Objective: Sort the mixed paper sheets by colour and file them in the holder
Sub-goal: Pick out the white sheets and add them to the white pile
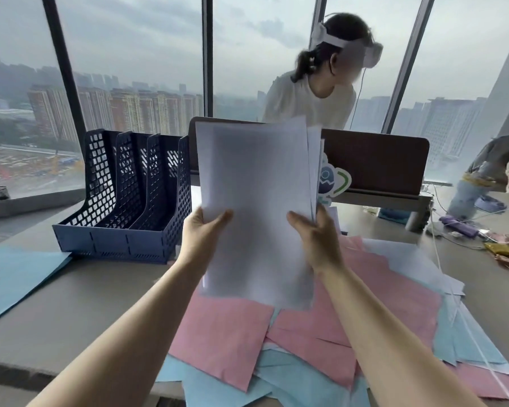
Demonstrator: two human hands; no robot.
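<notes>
As both hands, left hand (204,236) and right hand (315,239), pinched the white sheets (256,201) with curled fingers, squaring edges before entering the blue holder (124,207) appeared advisable

Bare desk (80,304) — before holder (124,195)

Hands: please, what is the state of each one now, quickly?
Left hand: closed, its grip pinches the white sheets at their left edge.
Right hand: closed, gripping the same white sheets.
</notes>
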